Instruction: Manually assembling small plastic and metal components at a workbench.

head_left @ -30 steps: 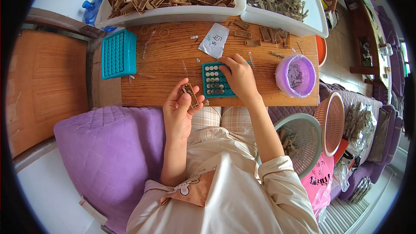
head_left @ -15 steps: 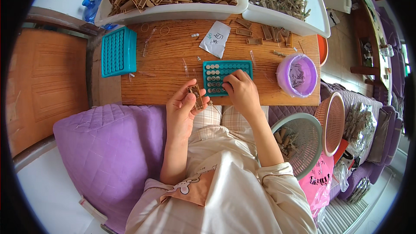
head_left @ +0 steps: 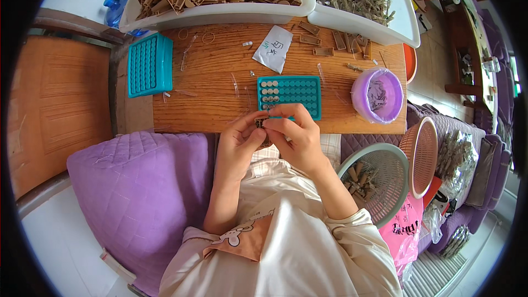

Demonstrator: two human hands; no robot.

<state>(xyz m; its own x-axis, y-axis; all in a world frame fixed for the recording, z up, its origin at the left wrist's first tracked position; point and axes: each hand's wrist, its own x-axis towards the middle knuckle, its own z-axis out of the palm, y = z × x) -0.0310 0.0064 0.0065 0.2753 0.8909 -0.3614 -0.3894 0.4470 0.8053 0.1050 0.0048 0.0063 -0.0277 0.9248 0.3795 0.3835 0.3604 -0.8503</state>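
My left hand (head_left: 237, 142) grips a small brown plastic casing (head_left: 262, 125) just in front of the table's near edge. My right hand (head_left: 300, 135) is closed in a pinch, its fingertips meeting at the casing; whatever they hold is hidden. Right behind both hands lies a teal tray (head_left: 301, 98) with rows of round pockets. Silver button cells (head_left: 269, 91) fill the pockets on its left side, and my fingers cover part of its front edge.
Purple-lined tub (head_left: 360, 96) stands right of the tray; a second teal tray (head_left: 149, 66) is at left. Loose brown casings (head_left: 323, 52) and a paper slip (head_left: 273, 49) lie behind. White bins (head_left: 231, 13) line the back. A grey basket (head_left: 404, 187) sits beside my right arm.
My right hand has come from the tray to the casing in my left hand. The casing has shifted slightly right. In the far background, a person's arm has moved.
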